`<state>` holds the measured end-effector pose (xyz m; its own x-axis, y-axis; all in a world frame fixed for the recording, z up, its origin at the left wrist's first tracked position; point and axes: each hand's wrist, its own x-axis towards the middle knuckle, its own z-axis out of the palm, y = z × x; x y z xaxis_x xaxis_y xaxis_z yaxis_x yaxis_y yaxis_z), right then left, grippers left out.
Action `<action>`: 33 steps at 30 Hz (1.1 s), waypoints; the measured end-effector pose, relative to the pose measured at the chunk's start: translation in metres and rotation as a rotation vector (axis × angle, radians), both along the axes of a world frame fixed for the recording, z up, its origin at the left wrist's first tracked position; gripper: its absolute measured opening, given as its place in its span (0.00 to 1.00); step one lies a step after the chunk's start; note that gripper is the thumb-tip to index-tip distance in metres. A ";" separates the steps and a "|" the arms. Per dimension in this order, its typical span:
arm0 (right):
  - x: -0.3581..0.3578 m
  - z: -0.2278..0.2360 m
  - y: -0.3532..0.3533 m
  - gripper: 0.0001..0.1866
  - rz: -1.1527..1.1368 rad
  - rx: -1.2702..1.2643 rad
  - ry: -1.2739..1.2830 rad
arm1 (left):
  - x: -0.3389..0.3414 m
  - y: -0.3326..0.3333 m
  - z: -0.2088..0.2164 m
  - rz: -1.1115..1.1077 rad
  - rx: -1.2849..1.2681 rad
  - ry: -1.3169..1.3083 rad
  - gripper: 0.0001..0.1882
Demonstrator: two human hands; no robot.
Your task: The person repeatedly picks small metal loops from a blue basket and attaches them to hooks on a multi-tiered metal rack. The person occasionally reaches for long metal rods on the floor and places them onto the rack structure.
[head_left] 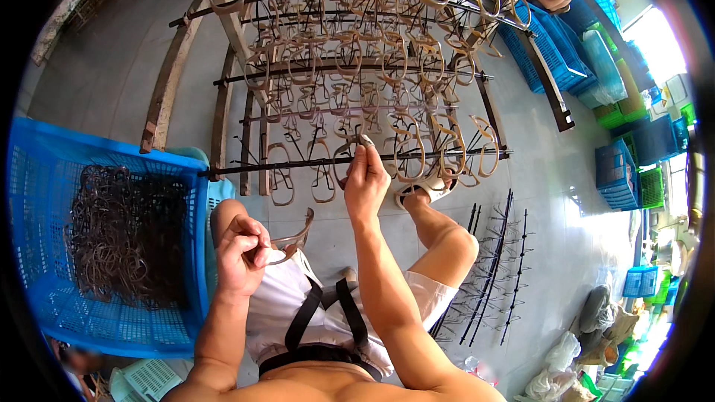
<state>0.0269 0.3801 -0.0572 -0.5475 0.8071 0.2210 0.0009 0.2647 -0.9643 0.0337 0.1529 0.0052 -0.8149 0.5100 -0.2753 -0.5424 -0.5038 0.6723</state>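
A person sits on the floor, seen from above, bare forearms entering from the bottom edge.

At far left stands a blue crate point(195, 253) with mesh walls, holding a heap of dark frames point(126, 234), eyeglass fronts piled loosely.

Just right of the crate, over the person's lap, the left hand point(240, 249) has its grip pressed together, pinching a clear frame point(292, 238) by one end. The frame sticks out to the right of the fist, above white shorts point(287, 294).

Further right and higher, the right hand point(365, 179) is raised to the rack point(357, 156). Its fingertips are pressed together at a dark horizontal rod, pinching something small; what it is cannot be made out. The hand sits among hung frames point(406, 156), pale tan loops dangling in rows from the rack's rods, tier above tier toward the top.

Right of the hand, the person's bent knee point(450, 242) and a sandalled foot point(426, 192) rest on the grey floor point(555, 171).

On the floor to the right lie spare rods point(495, 275), dark and spiked, side by side.

At the far right edge, blue and green crates point(622, 171) are stacked, with bags point(566, 350) below them.
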 end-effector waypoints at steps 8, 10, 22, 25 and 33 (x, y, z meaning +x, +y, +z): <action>0.003 0.009 0.006 0.13 0.026 -0.130 0.051 | 0.001 0.004 0.006 0.015 0.039 0.015 0.06; 0.002 0.003 0.002 0.13 0.020 -0.152 0.064 | 0.003 0.005 0.003 0.003 0.037 0.003 0.06; 0.028 0.026 -0.012 0.18 -0.071 0.613 -0.230 | -0.001 -0.005 0.008 -0.061 0.154 -0.062 0.06; 0.062 0.064 -0.040 0.19 0.599 0.476 -0.001 | -0.010 -0.012 0.011 -0.103 0.321 -0.233 0.06; 0.049 0.032 -0.045 0.08 0.592 -0.497 0.197 | -0.024 -0.018 0.006 0.160 -0.178 0.114 0.18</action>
